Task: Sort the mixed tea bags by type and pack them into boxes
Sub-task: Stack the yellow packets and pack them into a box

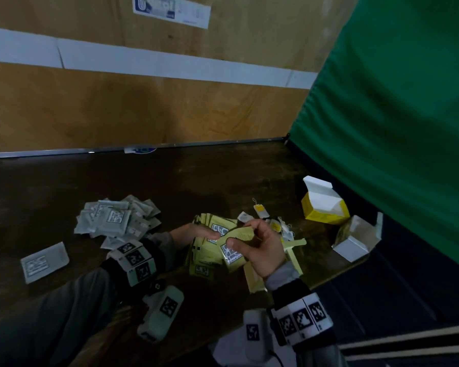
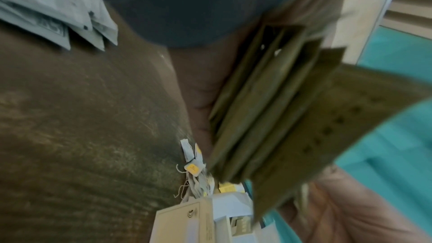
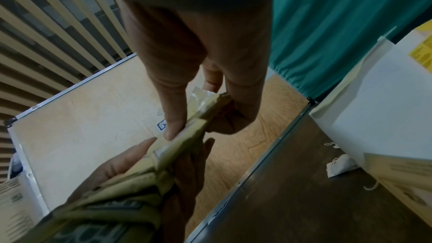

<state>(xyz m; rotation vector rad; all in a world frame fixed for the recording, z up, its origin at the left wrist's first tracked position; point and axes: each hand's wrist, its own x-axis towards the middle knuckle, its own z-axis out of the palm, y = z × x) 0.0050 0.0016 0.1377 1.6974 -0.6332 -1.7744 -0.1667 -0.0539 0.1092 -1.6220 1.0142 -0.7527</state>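
We note left hand (image 1: 196, 232) gripping a fanned stack of yellow paper tea sachets (image 1: 214, 250) above the dark wooden table (image 1: 117, 176), right hand (image 1: 260, 247) pinching one yellow sachet (image 1: 231, 251), grey sachets (image 1: 114, 221) piled left, open boxes (image 1: 323, 205) far right.

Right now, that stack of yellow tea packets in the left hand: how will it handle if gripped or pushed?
Likely light and thin: the left hand carries the stack of yellow tea packets alone. It probably fans and slides, since the edges splay unevenly. A single packet pinched by the right hand seems to hold its shape, so fairly stiff.
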